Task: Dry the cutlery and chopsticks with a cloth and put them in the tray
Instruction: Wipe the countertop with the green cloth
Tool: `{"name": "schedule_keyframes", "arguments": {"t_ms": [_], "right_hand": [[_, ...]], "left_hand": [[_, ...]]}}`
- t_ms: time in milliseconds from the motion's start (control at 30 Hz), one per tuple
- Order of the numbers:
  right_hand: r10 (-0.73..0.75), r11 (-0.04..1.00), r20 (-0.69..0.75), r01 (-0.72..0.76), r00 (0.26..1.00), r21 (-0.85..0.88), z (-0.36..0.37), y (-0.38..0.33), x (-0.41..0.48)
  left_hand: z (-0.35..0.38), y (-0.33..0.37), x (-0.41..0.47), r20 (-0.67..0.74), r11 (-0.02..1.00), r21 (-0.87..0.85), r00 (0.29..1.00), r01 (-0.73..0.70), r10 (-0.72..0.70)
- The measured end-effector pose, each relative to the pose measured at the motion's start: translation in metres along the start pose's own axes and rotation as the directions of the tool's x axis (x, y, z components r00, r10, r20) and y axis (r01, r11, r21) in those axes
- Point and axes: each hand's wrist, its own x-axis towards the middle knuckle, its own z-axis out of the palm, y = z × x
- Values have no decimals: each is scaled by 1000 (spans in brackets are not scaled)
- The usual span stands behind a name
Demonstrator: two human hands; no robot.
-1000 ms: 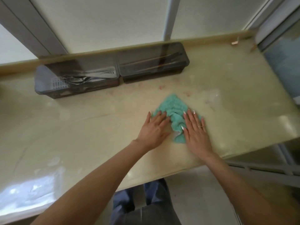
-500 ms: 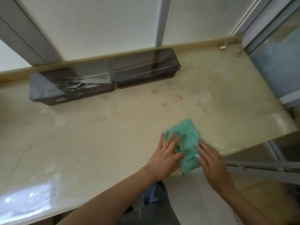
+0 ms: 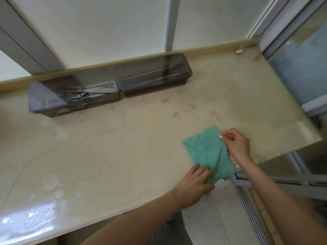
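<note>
Head view: the left smoky tray (image 3: 79,110) holds forks (image 3: 76,95); the right smoky tray (image 3: 154,91) holds chopsticks (image 3: 155,75); the green cloth (image 3: 205,152) lies at the counter's (image 3: 115,152) front edge; the left hand (image 3: 194,182) grips its near corner; the right hand (image 3: 238,145) pinches its far side

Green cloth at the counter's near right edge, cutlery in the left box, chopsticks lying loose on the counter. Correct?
One slip: the chopsticks are not loose on the counter; they lie inside the right box at the back, as the head view shows. The green cloth and the cutlery in the left box are as you say.
</note>
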Motion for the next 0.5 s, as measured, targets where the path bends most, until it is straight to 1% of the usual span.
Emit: {"name": "schedule_keyframes", "arguments": {"t_ms": [67, 133, 167, 233, 267, 300, 333, 400, 500], "right_hand": [[-38, 994, 75, 46, 996, -100, -8, 2, -7], [-9, 991, 97, 22, 995, -135, -20, 10, -19], [17, 995, 94, -7, 995, -97, -26, 18, -26], [53, 998, 127, -56, 990, 24, -36, 38, -43], [67, 995, 156, -77, 986, 62, -37, 47, -53], [68, 993, 171, -83, 983, 84, -36, 57, -61], [71, 994, 171, -84, 983, 73, -33, 67, -67], [72, 997, 140, -76, 988, 25, -28, 83, -73], [96, 995, 11, -96, 995, 25, -32, 101, -71]], "left_hand": [[-6, 2, 5, 24, 1000, -8, 1000, 1, -1], [-12, 3, 7, -28, 996, -43, 997, 76, -77], [-14, 1, 9, -65, 989, -38, 987, 145, -147], [-19, -9, 13, -116, 942, 40, 938, 332, -325], [-22, -16, 15, -125, 903, 95, 905, 419, -407], [-26, -23, 17, -104, 870, 134, 879, 475, -464], [-28, -28, 17, -85, 852, 177, 870, 492, -485], [-27, -32, 17, -45, 845, 232, 873, 482, -485], [-26, -28, 16, -9, 832, 241, 858, 500, -514]]}}
